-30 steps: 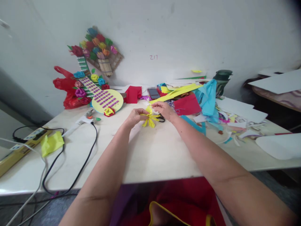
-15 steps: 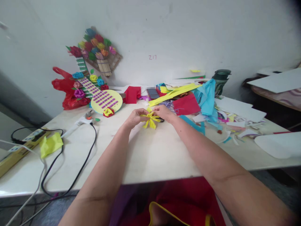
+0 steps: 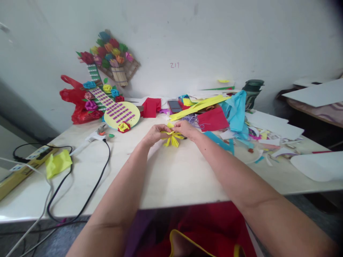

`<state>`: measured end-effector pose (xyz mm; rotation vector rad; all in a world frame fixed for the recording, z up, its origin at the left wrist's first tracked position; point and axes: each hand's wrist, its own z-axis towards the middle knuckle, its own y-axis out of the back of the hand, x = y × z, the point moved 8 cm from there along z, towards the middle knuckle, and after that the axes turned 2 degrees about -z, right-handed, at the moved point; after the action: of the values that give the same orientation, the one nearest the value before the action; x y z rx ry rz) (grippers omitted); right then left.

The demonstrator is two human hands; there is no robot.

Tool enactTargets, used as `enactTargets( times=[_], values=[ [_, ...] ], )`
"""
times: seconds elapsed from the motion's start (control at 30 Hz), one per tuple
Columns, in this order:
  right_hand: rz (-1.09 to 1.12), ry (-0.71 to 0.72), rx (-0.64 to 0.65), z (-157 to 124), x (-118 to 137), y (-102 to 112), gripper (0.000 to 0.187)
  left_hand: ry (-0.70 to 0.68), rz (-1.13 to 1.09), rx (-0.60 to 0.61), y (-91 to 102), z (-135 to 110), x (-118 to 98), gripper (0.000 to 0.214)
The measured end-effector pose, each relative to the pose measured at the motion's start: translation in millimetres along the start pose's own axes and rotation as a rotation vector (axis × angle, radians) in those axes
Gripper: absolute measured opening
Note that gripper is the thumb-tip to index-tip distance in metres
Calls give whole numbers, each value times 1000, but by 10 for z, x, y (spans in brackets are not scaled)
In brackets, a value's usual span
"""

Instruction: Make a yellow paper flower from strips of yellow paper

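Observation:
Between my two hands is a yellow paper flower [image 3: 173, 138] with long, narrow petals spread towards me, just above the white table [image 3: 179, 178]. My left hand [image 3: 157, 133] pinches it from the left side. From the right, the fingers of my right hand [image 3: 185, 129] are closed on its upper part. A small dark object shows beside the flower under my right hand; what it is I cannot make out. Past my hands lie long yellow paper strips [image 3: 199, 107] and a red paper sheet [image 3: 213, 119].
Left of my hands are a guitar-shaped decoration [image 3: 122, 115], a white glue gun [image 3: 93, 137] with a black cord, and a power strip [image 3: 26, 167] beside a yellow paper piece [image 3: 59, 163]. To the right lie blue paper [image 3: 237, 110], scraps, white sheets [image 3: 276, 123] and a dark bottle [image 3: 252, 93].
My hands stay in nearly the same place on the flower. Its petals have shifted slightly and spread a little to the right. The whole view has moved very slightly.

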<state>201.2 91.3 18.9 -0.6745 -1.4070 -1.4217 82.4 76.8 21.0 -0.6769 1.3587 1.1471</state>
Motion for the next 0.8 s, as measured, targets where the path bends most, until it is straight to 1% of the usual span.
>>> enactTargets(
  times=[0.2, 0.3, 0.43, 0.6, 0.8],
  values=[
    [64, -80, -1, -30, -47, -35, 29, 0, -9, -12, -18, -11, -5, 26],
    [115, -54, 15, -13, -51, -31, 27, -8, -22, -36, -1, -4, 2, 26],
    [202, 10, 50, 16, -39, -16, 24, -56, -31, -49, 21, 14, -4, 23],
    [140, 57, -26, 21, -4, 51, 27, -69, -18, -59, 42, 18, -17, 18],
    [56, 101, -55, 18, 53, 45, 31, -67, -49, -69, 51, -2, -38, 18]
  ],
)
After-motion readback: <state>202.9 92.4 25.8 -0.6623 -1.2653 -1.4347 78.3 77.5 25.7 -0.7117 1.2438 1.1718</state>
